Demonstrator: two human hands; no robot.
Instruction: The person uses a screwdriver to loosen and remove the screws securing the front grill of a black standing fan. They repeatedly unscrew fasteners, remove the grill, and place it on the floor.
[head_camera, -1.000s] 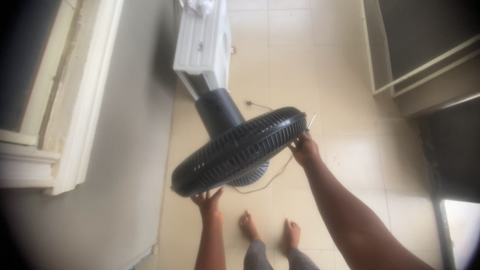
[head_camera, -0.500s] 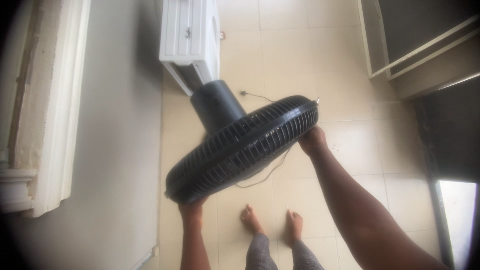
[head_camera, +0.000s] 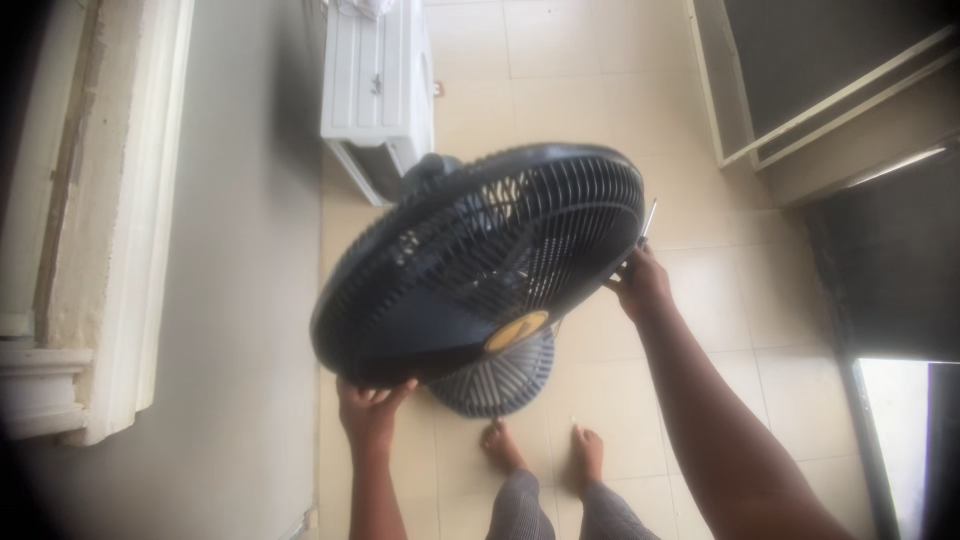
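I hold a black fan head (head_camera: 480, 265) by its round wire cage, tilted so its front grille and yellow centre badge face up at me. My left hand (head_camera: 368, 410) grips the lower left rim of the cage. My right hand (head_camera: 640, 283) grips the right rim and also pinches a thin metal tool (head_camera: 648, 218) that sticks up past the cage. The motor housing (head_camera: 428, 172) shows behind the top of the cage. The fan's round grey base (head_camera: 495, 380) stands on the tiled floor under the head, just ahead of my bare feet (head_camera: 540, 450).
A white appliance (head_camera: 375, 80) stands on the floor against the grey wall (head_camera: 240, 300) at upper left. A cream window frame (head_camera: 110, 250) runs down the left. A pale cabinet frame (head_camera: 740, 90) and a dark doorway (head_camera: 890, 270) are at right.
The fan head has tipped from nearly edge-on to face up toward me. My left hand stays on the lower rim and my right hand on the right rim; the metal tool shows again.
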